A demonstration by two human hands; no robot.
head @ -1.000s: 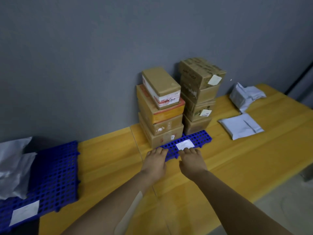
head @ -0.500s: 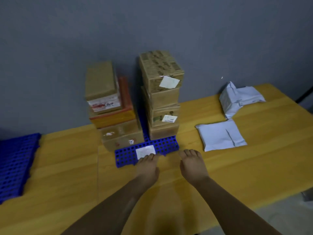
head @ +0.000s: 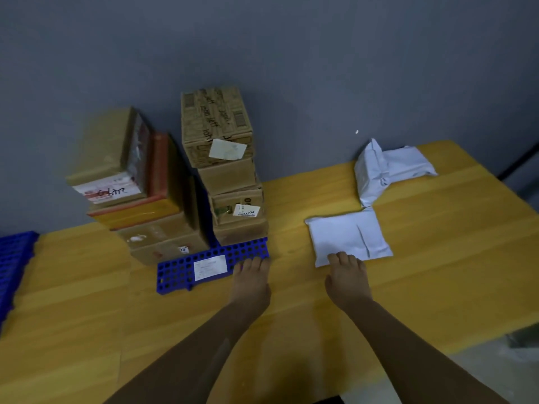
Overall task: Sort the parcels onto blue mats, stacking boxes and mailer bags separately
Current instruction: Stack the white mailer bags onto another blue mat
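Right hand [head: 347, 277] moved from the blue mat [head: 180, 271] to the mailer bag [head: 350, 237] right of it, fingers [head: 341, 259] seemingly flat on its edge; left hand [head: 251, 277] lies flat at the mat. Bag probably light, soft, slippery: pinch an edge.

**Tabletop [head: 437, 272] layout**

The left box stack [head: 151, 228] and right box stack [head: 221, 158] stand side by side on a mat [head: 175, 272] near the back edge. To their right lies a flat mailer bag [head: 347, 234], with a crumpled mailer bag [head: 388, 170] behind it. A second mat [head: 14, 263] lies at the left edge.
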